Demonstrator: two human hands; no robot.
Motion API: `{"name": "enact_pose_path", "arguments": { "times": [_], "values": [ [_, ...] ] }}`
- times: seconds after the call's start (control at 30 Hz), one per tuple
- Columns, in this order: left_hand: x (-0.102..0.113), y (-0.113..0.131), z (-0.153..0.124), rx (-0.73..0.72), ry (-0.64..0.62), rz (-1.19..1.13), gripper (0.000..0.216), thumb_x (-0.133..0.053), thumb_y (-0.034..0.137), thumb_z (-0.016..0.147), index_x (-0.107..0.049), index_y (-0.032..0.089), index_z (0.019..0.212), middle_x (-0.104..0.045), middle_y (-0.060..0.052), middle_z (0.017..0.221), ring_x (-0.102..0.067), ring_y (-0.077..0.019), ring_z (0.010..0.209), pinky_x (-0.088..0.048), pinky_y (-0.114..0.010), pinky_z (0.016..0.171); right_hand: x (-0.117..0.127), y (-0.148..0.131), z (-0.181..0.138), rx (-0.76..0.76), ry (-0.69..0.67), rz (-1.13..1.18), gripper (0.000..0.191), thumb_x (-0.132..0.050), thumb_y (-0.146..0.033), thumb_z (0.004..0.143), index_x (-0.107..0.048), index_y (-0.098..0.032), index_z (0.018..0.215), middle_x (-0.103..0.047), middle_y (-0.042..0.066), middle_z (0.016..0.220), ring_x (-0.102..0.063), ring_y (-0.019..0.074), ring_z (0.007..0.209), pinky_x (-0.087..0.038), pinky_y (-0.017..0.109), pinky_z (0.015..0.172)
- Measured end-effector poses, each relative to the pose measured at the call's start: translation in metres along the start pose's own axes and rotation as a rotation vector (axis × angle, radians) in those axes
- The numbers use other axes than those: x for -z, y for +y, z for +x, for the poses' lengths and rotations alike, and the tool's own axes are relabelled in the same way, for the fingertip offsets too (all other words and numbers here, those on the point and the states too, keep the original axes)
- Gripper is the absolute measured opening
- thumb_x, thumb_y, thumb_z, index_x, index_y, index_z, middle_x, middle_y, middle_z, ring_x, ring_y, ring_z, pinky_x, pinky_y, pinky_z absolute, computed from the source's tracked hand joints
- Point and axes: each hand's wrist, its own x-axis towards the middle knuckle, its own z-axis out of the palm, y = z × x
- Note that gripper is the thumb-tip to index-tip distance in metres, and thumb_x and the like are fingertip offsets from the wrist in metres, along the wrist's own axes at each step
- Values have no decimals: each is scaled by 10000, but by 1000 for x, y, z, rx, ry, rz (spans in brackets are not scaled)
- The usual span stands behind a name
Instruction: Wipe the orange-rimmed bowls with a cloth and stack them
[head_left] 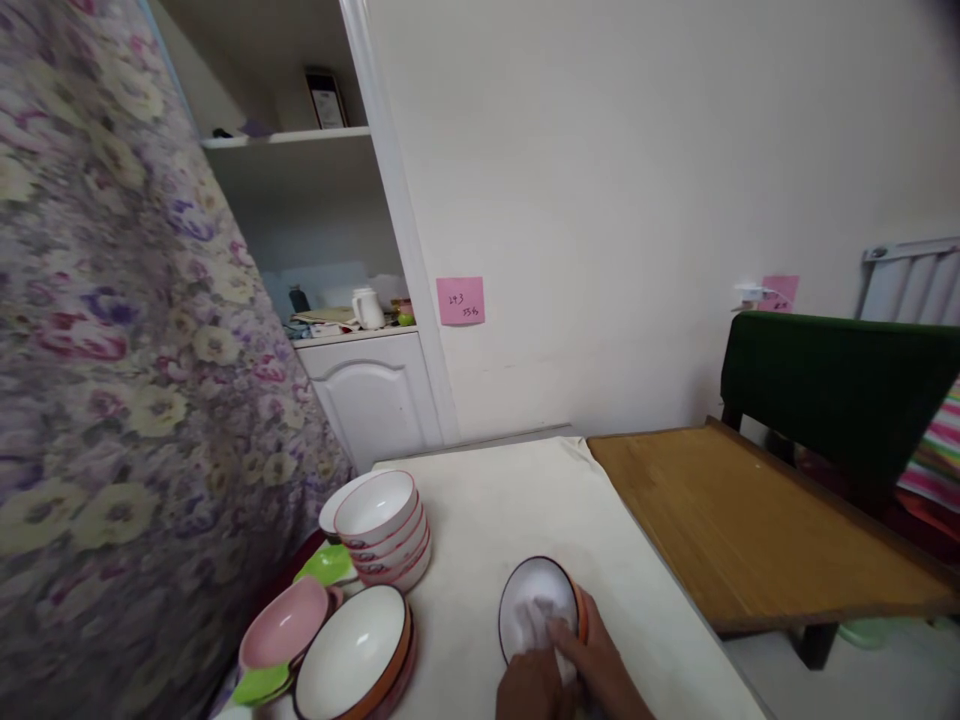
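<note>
An orange bowl [525,592] with a white inside stands tilted on the white table [517,510], near its front edge. A white cloth [534,618] lies inside the bowl. My right hand [600,665] grips the bowl at its right rim, fingers wrapped over the edge. My left hand [527,690] is just below the bowl, closed, with its fingers pressed on the cloth. Both hands are cut off by the bottom of the frame.
On the table's left stand a stack of white red-rimmed bowls [384,530], a large orange bowl [352,655], a pink bowl [285,625] and green spoons [326,565]. A wooden table [742,520] and a dark green chair [840,385] are right. Floral fabric [112,380] hangs left.
</note>
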Motion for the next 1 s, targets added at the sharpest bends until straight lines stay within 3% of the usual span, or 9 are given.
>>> {"name": "enact_pose_path", "arguments": {
  "times": [0.1,0.23,0.3,0.47,0.57,0.7,0.8,0.9,1.0],
  "values": [
    [-2,7,2,-12,-13,-46,434,-474,296,812,-555,104,1193,-681,-166,1107,-638,-284,992,-486,-380,833,4,-2,-2,-24,-45,-5,519,-571,-500,785,-518,-186,1193,-634,75,1163,-579,245,1090,-427,336,963],
    [5,-12,0,-102,-59,-58,401,-561,212,747,-601,188,1145,-639,-93,1235,-555,-256,1159,-354,-379,1037,13,1,10,-21,-163,-46,453,-577,-500,789,-560,-200,1129,-669,63,1088,-602,259,1051,-434,362,950],
    [8,-22,-1,-119,-76,-49,391,-559,194,749,-607,225,1136,-613,-68,1277,-522,-246,1202,-325,-380,1062,13,3,13,14,-191,-37,454,-610,-472,772,-554,-204,1135,-671,59,1088,-604,261,1047,-441,351,941],
    [-1,-8,-2,-33,12,-27,357,-407,231,840,-586,168,1143,-681,-121,1137,-612,-253,1034,-430,-374,908,1,5,3,4,-83,13,642,-653,-437,732,-423,-173,1271,-590,88,1238,-546,251,1144,-414,325,980],
    [-10,6,1,-30,23,-34,379,-422,252,831,-568,129,1159,-683,-137,1110,-623,-248,994,-451,-353,857,2,4,0,-4,-61,3,560,-578,-474,791,-442,-193,1256,-587,70,1235,-533,225,1161,-394,307,996],
    [-10,-6,1,-90,-8,-30,360,-505,203,790,-591,174,1138,-666,-103,1177,-590,-236,1082,-409,-358,963,14,5,12,-38,-162,-120,477,-521,-523,811,-531,-175,1137,-652,69,1074,-601,232,1025,-437,340,926],
    [-3,-22,-2,-124,-20,-15,347,-514,194,792,-602,237,1125,-642,-57,1234,-561,-227,1134,-375,-360,1014,15,5,17,-16,-182,-119,494,-580,-512,766,-551,-173,1124,-657,72,1082,-595,247,1037,-435,352,936],
    [-4,-22,-5,-80,13,5,336,-448,235,835,-600,199,1132,-681,-91,1149,-601,-240,1057,-424,-366,943,7,-1,9,-11,-125,-50,591,-662,-485,698,-523,-198,1195,-643,69,1141,-578,264,1075,-426,356,958],
    [-13,-7,-3,-25,68,18,394,-350,287,882,-564,142,1179,-691,-134,1086,-629,-248,984,-462,-365,856,1,-8,-5,-13,-55,8,632,-652,-476,716,-476,-206,1261,-622,74,1182,-559,262,1108,-414,347,976]
  ]
}}
